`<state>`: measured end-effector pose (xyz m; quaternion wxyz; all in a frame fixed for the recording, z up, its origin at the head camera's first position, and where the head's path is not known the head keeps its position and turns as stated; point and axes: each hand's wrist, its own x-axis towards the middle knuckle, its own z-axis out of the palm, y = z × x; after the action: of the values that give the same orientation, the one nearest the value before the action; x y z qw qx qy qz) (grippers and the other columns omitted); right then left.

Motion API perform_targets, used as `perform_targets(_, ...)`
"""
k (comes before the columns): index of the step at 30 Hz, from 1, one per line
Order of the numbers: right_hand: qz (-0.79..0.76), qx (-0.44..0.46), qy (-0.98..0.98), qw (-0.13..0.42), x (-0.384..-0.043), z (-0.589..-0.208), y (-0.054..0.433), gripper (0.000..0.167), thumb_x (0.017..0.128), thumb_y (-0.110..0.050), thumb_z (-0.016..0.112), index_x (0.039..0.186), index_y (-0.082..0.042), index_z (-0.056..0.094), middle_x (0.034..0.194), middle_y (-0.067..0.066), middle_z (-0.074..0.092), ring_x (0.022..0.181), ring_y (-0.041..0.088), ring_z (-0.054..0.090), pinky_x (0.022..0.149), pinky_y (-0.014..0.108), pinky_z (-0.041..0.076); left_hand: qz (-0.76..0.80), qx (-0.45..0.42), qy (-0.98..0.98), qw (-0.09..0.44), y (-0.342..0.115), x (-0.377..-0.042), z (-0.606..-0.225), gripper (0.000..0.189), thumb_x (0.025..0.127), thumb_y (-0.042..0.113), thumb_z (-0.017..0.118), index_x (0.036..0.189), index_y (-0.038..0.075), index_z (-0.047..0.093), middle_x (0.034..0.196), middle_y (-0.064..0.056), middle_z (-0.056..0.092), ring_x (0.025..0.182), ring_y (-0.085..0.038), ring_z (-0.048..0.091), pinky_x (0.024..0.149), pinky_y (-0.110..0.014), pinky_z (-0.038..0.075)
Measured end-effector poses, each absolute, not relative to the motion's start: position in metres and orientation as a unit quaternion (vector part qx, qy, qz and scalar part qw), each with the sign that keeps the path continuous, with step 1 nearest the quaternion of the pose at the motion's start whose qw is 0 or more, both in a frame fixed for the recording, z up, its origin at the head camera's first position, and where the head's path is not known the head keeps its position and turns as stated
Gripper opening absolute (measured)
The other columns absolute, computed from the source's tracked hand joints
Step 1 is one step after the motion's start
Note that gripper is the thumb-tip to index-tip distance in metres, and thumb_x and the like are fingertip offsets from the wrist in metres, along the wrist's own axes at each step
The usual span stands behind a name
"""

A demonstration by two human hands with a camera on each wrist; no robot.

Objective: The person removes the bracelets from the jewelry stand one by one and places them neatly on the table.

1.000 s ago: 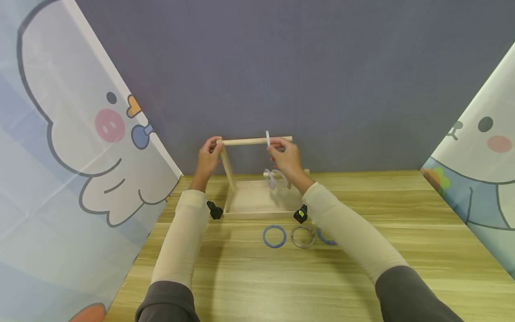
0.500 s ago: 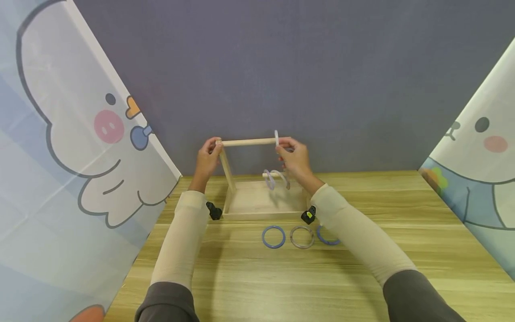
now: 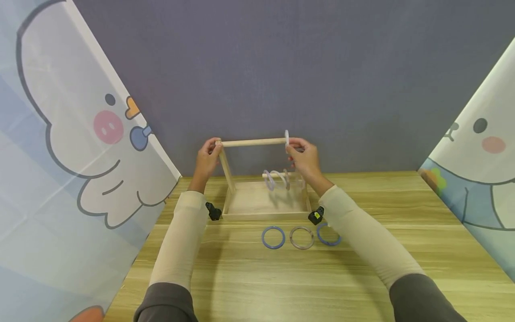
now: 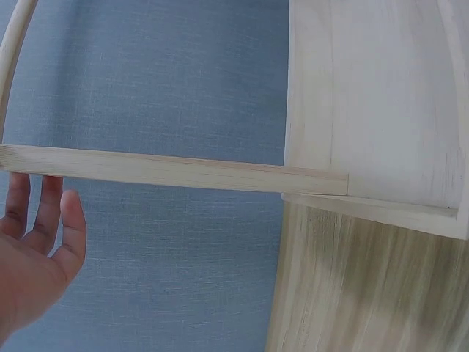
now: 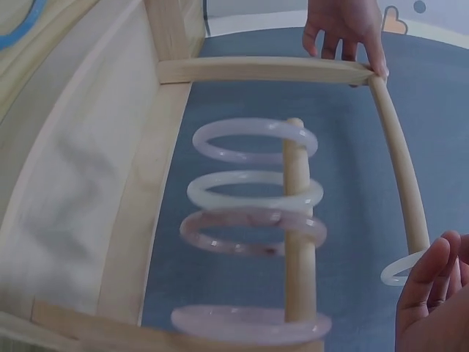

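Observation:
My left hand (image 3: 207, 159) grips the top left corner of a wooden bangle rack (image 3: 226, 167), thumb in front. In the right wrist view that left hand (image 5: 348, 29) pinches where the post meets the top bar (image 5: 399, 165). My right hand (image 3: 306, 160) pinches a white bangle (image 3: 287, 137), which encircles the top bar near its right end. Several bangles hang on the lower bar (image 5: 299, 271): a lavender bangle (image 5: 253, 125), a whitish bangle (image 5: 242, 199), a mottled brownish bangle (image 5: 212, 240) and a pale pink bangle (image 5: 227, 323).
On the wooden table (image 3: 249, 281) before the rack lie a blue bangle (image 3: 263, 243), a grey-brown bangle (image 3: 292, 241) and another blue bangle (image 3: 328, 243), close to the right sleeve. A grey-blue panel (image 3: 281, 67) stands right behind the rack, with cartoon-printed panels at both sides.
My right hand has slid the white bangle rightward along the top bar, from short of its end to near the right end. The left hand keeps its hold on the corner.

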<state>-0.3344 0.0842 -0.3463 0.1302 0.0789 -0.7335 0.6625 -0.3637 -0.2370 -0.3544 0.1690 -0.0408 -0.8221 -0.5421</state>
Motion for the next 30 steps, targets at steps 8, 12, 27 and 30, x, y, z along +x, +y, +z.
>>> perform_targets(8, 0.653, 0.069, -0.742, 0.135, -0.335, -0.351, 0.099, 0.027, 0.098, -0.017, 0.067, 0.124, -0.006, 0.068, 0.094, -0.008, 0.066, 0.066, 0.008, 0.064, 0.05, 0.022, 0.053, -0.549, -0.04, -0.818, 0.168, -0.237, -0.364, -0.355, 0.043, 0.105, 0.041, 0.055, 0.14, 0.017, 0.057, 0.132, -0.019, 0.063, 0.107, -0.022, 0.06, 0.072, -0.03, 0.054)
perform_targets(12, 0.654, 0.066, -0.742, 0.132, -0.335, -0.353, 0.106, 0.029, 0.098, -0.016, 0.067, 0.125, -0.004, 0.067, 0.096, -0.007, 0.065, 0.066, 0.007, 0.063, 0.05, 0.018, 0.051, -0.548, -0.042, -0.819, 0.165, -0.238, -0.364, -0.355, 0.044, 0.105, 0.042, 0.055, 0.142, 0.017, 0.056, 0.133, -0.02, 0.063, 0.11, -0.025, 0.06, 0.069, -0.024, 0.052)
perform_targets(27, 0.624, 0.084, -0.763, 0.148, -0.326, -0.365, 0.135, 0.03, 0.098, -0.015, 0.066, 0.123, 0.001, 0.067, 0.091, -0.007, 0.064, 0.062, 0.009, 0.06, 0.052, 0.026, 0.054, -0.543, -0.05, -0.821, 0.169, -0.24, -0.364, -0.355, 0.043, 0.105, 0.04, 0.055, 0.14, 0.014, 0.056, 0.125, -0.017, 0.064, 0.096, -0.011, 0.058, 0.064, -0.019, 0.05)
perform_targets(30, 0.604, 0.093, -0.776, 0.156, -0.324, -0.37, 0.143, 0.028, 0.098, -0.016, 0.066, 0.121, 0.0, 0.067, 0.092, -0.006, 0.064, 0.06, 0.007, 0.06, 0.052, 0.029, 0.055, -0.542, -0.049, -0.822, 0.167, -0.239, -0.365, -0.353, 0.043, 0.105, 0.041, 0.055, 0.14, 0.015, 0.057, 0.126, -0.018, 0.064, 0.096, -0.012, 0.058, 0.064, -0.019, 0.05)
